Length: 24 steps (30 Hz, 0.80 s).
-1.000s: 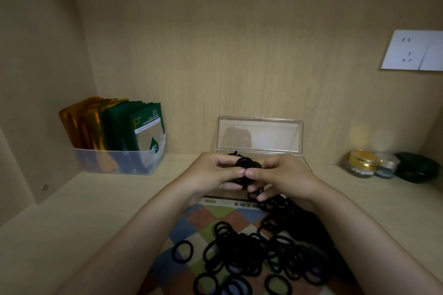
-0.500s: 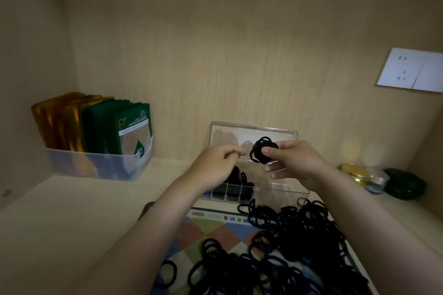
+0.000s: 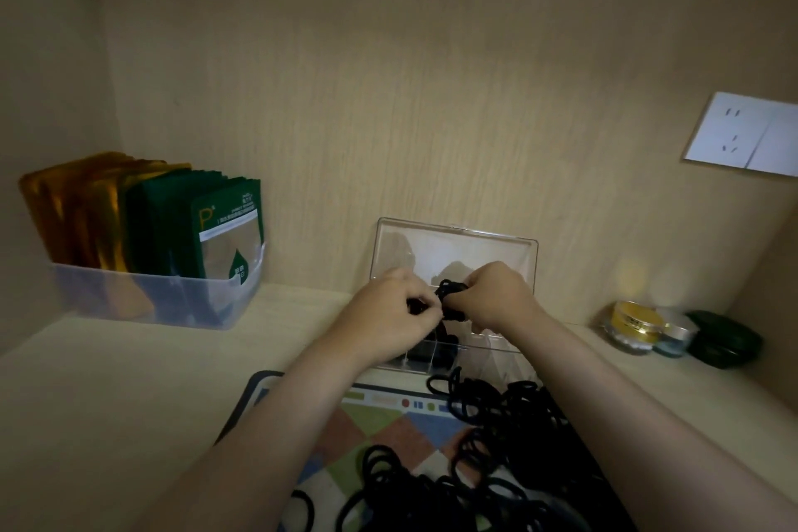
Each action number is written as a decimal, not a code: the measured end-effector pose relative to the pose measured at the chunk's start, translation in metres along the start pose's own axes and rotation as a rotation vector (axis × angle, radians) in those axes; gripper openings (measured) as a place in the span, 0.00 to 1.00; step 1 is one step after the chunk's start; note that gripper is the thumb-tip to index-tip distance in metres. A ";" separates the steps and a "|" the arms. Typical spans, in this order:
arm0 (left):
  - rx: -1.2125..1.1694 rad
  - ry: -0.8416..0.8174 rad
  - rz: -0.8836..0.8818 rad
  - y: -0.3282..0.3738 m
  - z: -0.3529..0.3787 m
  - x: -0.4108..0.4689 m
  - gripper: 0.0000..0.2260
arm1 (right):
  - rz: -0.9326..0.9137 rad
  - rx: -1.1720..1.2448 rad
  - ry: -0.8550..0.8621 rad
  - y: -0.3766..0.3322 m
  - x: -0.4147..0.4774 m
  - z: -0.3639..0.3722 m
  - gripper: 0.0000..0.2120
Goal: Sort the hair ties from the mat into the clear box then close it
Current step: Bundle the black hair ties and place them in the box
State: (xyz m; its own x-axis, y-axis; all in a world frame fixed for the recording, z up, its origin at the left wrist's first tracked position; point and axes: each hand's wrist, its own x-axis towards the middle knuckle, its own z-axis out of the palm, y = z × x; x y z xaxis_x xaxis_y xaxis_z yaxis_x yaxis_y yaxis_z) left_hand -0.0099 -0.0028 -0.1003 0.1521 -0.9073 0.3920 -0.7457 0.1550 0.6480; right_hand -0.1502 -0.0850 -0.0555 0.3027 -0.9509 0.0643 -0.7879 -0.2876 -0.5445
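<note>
Both hands (image 3: 444, 305) pinch hair ties (image 3: 449, 294) above the clear box (image 3: 496, 352).

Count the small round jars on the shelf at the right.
3, clustered at the right wall: a gold-lidded jar, a silver-lidded jar beside it, and a dark green jar farthest right. Others may be hidden.

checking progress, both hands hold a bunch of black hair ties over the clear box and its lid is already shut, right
Not quite. The head view shows the lid standing open behind the clear box; both the left hand and right hand do hold black hair ties over it.
</note>
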 end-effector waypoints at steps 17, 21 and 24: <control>0.373 -0.102 0.109 -0.012 0.006 -0.004 0.19 | -0.256 -0.497 -0.396 -0.012 0.011 -0.013 0.12; 0.384 -0.075 0.111 -0.010 0.008 -0.005 0.24 | -0.382 -0.461 -0.244 -0.002 0.000 -0.013 0.19; 0.405 -0.078 0.098 -0.010 0.007 -0.006 0.26 | -0.435 -0.581 -0.180 0.008 -0.008 0.001 0.19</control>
State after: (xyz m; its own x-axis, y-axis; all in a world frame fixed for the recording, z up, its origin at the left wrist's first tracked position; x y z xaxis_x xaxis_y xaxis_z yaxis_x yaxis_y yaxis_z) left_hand -0.0085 -0.0021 -0.1135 0.0297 -0.9252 0.3784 -0.9514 0.0899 0.2945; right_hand -0.1589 -0.0793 -0.0613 0.6952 -0.7187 0.0077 -0.7186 -0.6948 0.0313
